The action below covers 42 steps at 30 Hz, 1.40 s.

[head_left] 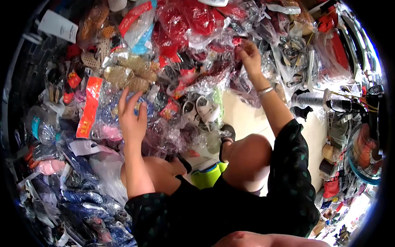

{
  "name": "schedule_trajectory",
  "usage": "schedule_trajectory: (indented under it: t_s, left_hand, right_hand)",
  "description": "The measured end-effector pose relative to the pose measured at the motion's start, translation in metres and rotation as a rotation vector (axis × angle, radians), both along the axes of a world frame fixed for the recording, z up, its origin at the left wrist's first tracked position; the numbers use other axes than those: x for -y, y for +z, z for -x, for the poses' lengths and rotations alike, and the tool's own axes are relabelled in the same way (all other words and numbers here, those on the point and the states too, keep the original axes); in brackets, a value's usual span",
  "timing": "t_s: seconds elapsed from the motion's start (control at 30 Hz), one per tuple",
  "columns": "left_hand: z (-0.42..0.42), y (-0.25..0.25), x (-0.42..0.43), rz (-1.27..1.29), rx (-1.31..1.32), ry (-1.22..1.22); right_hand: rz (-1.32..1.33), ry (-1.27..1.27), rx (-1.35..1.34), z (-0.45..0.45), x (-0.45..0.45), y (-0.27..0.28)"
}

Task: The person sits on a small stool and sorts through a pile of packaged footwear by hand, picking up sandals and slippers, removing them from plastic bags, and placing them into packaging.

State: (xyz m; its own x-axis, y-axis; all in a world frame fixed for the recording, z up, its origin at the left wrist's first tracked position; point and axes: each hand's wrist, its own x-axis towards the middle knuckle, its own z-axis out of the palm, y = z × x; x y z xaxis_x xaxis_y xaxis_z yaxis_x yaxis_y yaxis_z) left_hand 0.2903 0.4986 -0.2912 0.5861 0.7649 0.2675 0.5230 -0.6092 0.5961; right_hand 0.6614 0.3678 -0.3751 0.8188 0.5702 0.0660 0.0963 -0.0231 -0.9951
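My left hand [132,115] is raised over the pile with its fingers spread and nothing in them. Just beyond its fingertips lie gold glittery shoes [131,70] in clear plastic. Beside it is an orange-red printed packet strip [89,108]. My right hand [250,59] is farther forward, with a bracelet [265,91] on the wrist. Its thumb and fingers are curled together by dark red plastic-wrapped goods; what they hold, if anything, is too small to make out. White sandals [201,109] in plastic lie between the two arms.
Plastic-wrapped footwear surrounds me, with bright red bags [189,20] at the front and dark blue packets [86,201] at left. Pale floor tiles [242,115] show ahead of my knees. A lime-green stool [206,176] is beneath me. At right stands a fan [364,152].
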Motion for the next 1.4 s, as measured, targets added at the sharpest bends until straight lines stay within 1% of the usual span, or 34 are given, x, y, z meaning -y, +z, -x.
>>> schedule_trajectory:
  t_s: [0.03, 0.1, 0.13, 0.23, 0.27, 0.3, 0.33, 0.37, 0.4, 0.43, 0.5, 0.57, 0.6, 0.63, 0.67, 0.7, 0.73, 0.77, 0.8, 0.83, 0.87, 0.9, 0.97, 1.0, 1.07, 1.1, 1.13, 1.17, 1.23, 1.3, 1.4]
  left_hand:
    - [0.003, -0.001, 0.0, -0.012, -0.006, -0.01]
    - [0.007, -0.002, -0.003, -0.006, -0.015, -0.028]
    - [0.01, -0.002, -0.003, -0.04, 0.009, -0.041]
    - [0.017, -0.004, -0.006, -0.08, 0.045, -0.047]
    - [0.017, -0.004, -0.007, -0.108, 0.076, -0.035]
    - [0.018, -0.004, -0.008, -0.102, 0.077, -0.023]
    - [0.018, -0.003, -0.008, -0.107, 0.082, -0.015]
    - [0.019, -0.003, -0.007, -0.114, 0.084, -0.008]
    - [0.016, -0.004, -0.006, -0.104, 0.119, -0.028]
    - [0.012, -0.004, -0.006, -0.106, 0.107, -0.028]
    - [0.006, -0.003, 0.0, -0.111, 0.056, -0.09]
    - [-0.003, -0.005, -0.002, -0.105, 0.041, -0.096]
    - [-0.005, -0.004, -0.001, -0.061, 0.042, -0.094]
    - [-0.007, -0.003, -0.001, -0.022, 0.044, -0.087]
    - [-0.009, -0.002, 0.0, -0.027, 0.011, -0.066]
    - [-0.011, -0.002, 0.001, -0.027, 0.009, -0.072]
    - [-0.012, -0.002, 0.001, -0.031, 0.021, -0.079]
    - [-0.012, -0.002, 0.0, -0.035, 0.035, -0.084]
    - [-0.011, -0.002, -0.001, -0.037, 0.037, -0.082]
    - [-0.009, -0.003, -0.002, -0.034, 0.03, -0.081]
    - [-0.007, -0.003, -0.003, -0.031, 0.023, -0.08]
    - [-0.006, -0.002, -0.003, -0.031, 0.023, -0.078]
    - [-0.004, -0.001, -0.003, -0.045, 0.024, -0.091]
    - [-0.004, -0.001, -0.003, -0.042, 0.023, -0.093]
    - [-0.003, -0.002, -0.003, -0.062, 0.031, -0.091]
    - [-0.003, -0.002, -0.003, -0.054, 0.022, -0.091]
    - [-0.004, -0.002, -0.003, -0.054, 0.011, -0.085]
    - [-0.004, -0.002, -0.002, -0.053, -0.001, -0.08]
    - [-0.006, -0.002, 0.0, -0.009, -0.001, -0.078]
    - [-0.008, -0.006, 0.0, -0.023, -0.018, -0.088]
    - [-0.012, -0.009, 0.0, -0.021, -0.047, -0.123]
  right_hand:
    - [0.009, 0.025, 0.042, 0.016, 0.004, -0.01]
    - [0.208, 0.145, 0.08, 0.028, 0.016, -0.034]
    - [0.29, 0.303, 0.184, 0.021, 0.023, -0.065]
    - [0.711, 0.568, 0.095, 0.054, 0.041, -0.08]
    - [0.873, 0.634, 0.103, 0.068, 0.043, -0.089]
    - [0.963, 0.552, 0.0, 0.092, 0.05, -0.097]
    - [0.963, 0.506, 0.025, 0.107, 0.065, -0.13]
    - [0.952, 0.555, 0.032, 0.118, 0.079, -0.165]
    - [1.031, 0.592, 0.042, 0.137, 0.08, -0.162]
    - [0.886, 0.419, -0.102, 0.145, 0.106, -0.227]
    - [0.862, 0.226, -0.232, 0.172, 0.111, -0.219]
    - [0.971, 0.183, 0.068, 0.188, 0.107, -0.209]
    - [0.951, 0.106, 0.097, 0.194, 0.105, -0.2]
    - [0.953, 0.1, 0.09, 0.192, 0.107, -0.206]
    - [0.78, 0.142, -0.044, 0.182, 0.107, -0.222]
    - [0.606, 0.183, -0.179, 0.178, 0.107, -0.226]
    - [0.602, 0.069, -0.235, 0.174, 0.109, -0.229]
    - [0.407, -0.059, -0.425, 0.167, 0.115, -0.232]
    - [0.492, -0.23, -0.605, 0.153, 0.117, -0.206]
    - [0.286, -0.443, -0.799, 0.14, 0.127, -0.2]
    - [0.032, -0.583, -0.868, 0.133, 0.142, -0.2]
    - [-0.047, -0.733, -1.032, 0.123, 0.156, -0.194]
    - [0.143, -0.811, -1.088, 0.131, 0.174, -0.199]
    - [0.318, -0.505, -1.115, 0.136, 0.199, -0.227]
    - [0.49, -0.195, -1.127, 0.177, 0.247, -0.311]
    - [0.805, 0.394, -0.793, 0.214, 0.273, -0.355]
    - [1.099, 0.701, -0.548, 0.243, 0.272, -0.321]
    - [1.325, 1.029, -0.246, 0.272, 0.273, -0.289]
    - [1.486, 1.053, -0.254, 0.315, 0.281, -0.252]
    - [1.539, 1.095, -0.231, 0.34, 0.288, -0.244]
    - [1.528, 1.138, -0.216, 0.365, 0.294, -0.246]
